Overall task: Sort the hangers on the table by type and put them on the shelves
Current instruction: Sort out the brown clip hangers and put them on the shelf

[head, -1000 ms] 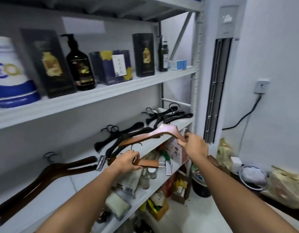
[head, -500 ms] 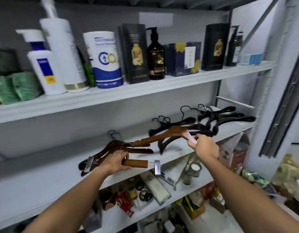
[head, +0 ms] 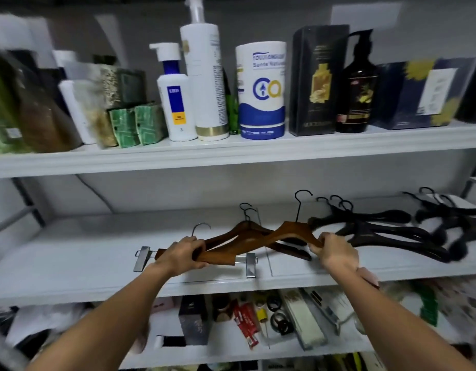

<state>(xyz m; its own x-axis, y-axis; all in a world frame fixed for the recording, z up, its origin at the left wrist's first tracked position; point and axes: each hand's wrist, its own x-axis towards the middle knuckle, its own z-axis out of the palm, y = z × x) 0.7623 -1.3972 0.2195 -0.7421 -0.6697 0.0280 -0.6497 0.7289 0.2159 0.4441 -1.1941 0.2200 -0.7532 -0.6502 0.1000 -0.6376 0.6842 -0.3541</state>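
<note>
Brown wood in both hands: left hand (head: 182, 254) closed around the left arm of a wooden hanger (head: 283, 232) together with the bar of a clip hanger (head: 222, 259); right hand (head: 334, 253) closed on the wooden hanger's right tip. Held low over the middle shelf (head: 70, 258), whether touching it cannot be told. Metal clips just outside the left grip on either side, one to its left, one between the two grips. Black hook of the held wooden hanger upright beyond and between the grips; a silver hook just beyond the left grip.

Directly beyond the left grip, and partly under the held hanger, a second brown wooden hanger (head: 244, 228) lying on the shelf, its dark hooks pointing to the back wall. Beyond and right of the right grip, a pile of black hangers (head: 378, 231) on the same shelf, overlapping, hooks toward the wall; a further black cluster (head: 456, 212) at the far right.

Below the grips, nearer the body, a lower shelf (head: 231, 341) crowded with small boxes, tubes and rings, blurred.

Above and beyond the grips, an upper shelf (head: 231, 153): green packets (head: 136, 124), a small white pump bottle (head: 175, 97), a tall white pump bottle (head: 206, 76), a blue-and-white canister (head: 262, 89), a black box (head: 318, 79), a dark pump bottle (head: 357, 87), a navy box (head: 419, 95).
</note>
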